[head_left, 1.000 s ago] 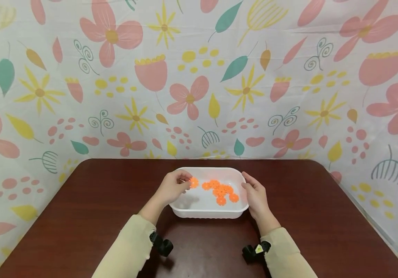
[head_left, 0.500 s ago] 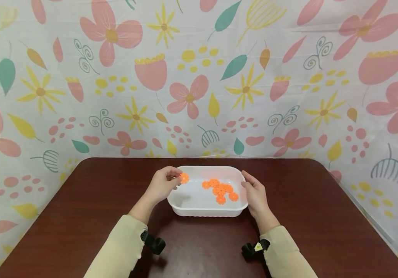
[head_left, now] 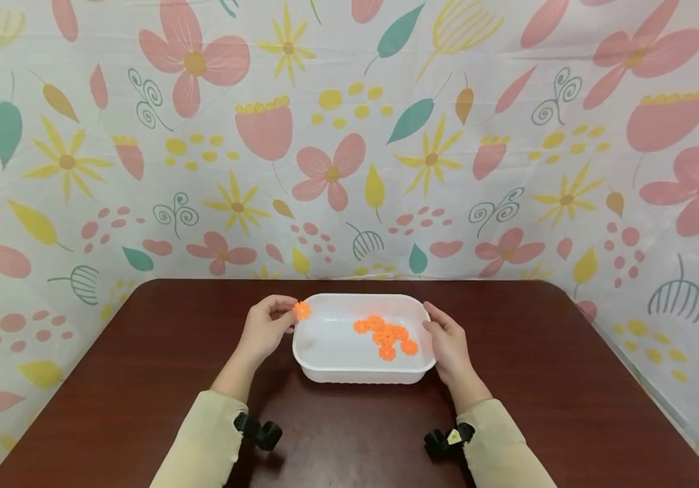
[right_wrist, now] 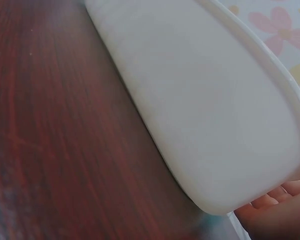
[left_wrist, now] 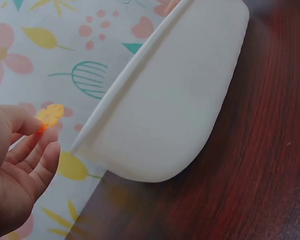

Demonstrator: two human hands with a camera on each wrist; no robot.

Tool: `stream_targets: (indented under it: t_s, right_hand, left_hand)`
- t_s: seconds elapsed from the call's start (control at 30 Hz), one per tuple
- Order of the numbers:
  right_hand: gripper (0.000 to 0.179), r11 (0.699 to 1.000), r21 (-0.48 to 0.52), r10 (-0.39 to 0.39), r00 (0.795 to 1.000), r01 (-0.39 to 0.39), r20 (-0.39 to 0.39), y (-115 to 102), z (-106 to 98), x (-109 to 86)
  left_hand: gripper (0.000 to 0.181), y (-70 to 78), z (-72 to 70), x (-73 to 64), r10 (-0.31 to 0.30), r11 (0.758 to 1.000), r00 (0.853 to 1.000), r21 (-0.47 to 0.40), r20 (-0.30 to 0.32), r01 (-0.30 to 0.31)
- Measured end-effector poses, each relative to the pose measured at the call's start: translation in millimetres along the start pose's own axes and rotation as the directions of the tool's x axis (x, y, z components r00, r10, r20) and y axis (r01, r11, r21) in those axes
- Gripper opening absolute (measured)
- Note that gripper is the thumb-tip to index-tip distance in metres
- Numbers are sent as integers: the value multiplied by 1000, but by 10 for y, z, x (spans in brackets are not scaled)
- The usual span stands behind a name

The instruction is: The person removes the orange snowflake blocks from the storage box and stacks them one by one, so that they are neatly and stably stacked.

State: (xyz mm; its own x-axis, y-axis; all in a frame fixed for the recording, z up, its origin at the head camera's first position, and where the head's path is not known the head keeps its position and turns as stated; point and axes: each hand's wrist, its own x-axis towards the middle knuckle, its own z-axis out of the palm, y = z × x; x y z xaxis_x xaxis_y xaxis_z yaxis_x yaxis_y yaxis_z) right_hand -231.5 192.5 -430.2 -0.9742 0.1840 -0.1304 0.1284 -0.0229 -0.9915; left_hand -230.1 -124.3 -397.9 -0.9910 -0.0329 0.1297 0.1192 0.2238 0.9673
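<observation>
My left hand (head_left: pixel 266 327) pinches an orange flower-shaped piece (head_left: pixel 302 310) between thumb and fingers, at the left rim of a white plastic tray (head_left: pixel 325 374). In the left wrist view the same flower-shaped piece (left_wrist: pixel 51 116) shows at the fingertips, apart from the tray's wall (left_wrist: pixel 160 110). Several more orange flower-shaped pieces (head_left: pixel 384 335) lie in a cluster on the right half of the tray's floor. My right hand (head_left: pixel 450 346) grips the tray's right end, thumb at the rim. In the right wrist view, the tray's wall (right_wrist: pixel 205 100) hides part of that hand (right_wrist: pixel 275 215).
The tray stands on a dark reddish-brown table (head_left: pixel 160 366). Behind the table hangs a white cloth (head_left: pixel 349 156) printed with flowers and leaves. Each wrist carries a small black camera, one on the left (head_left: pixel 257 432) and one on the right.
My left hand has moved left with the orange flower-shaped piece, from above the tray's inside to its left rim. The right hand and the tray have barely moved.
</observation>
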Motion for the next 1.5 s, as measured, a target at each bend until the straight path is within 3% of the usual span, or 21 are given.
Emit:
stream_targets:
  t_s: [0.7,1.1,1.5]
  right_hand:
    - [46,1000,3,-19,1000,19,14,48,23,7]
    - [47,1000,-15,-10,1000,10,1,0,-2,16]
    - [46,1000,-15,-2,1000,2,2,-8,-2,19]
  left_hand:
    - [22,-307,-146,-64,-108,988,985,-125,-136,92]
    - [23,-409,-128,-53,-146,980,980,-158,-137,124]
    - [25,-501,-239,-45,-250,960,951,-176,-184,219]
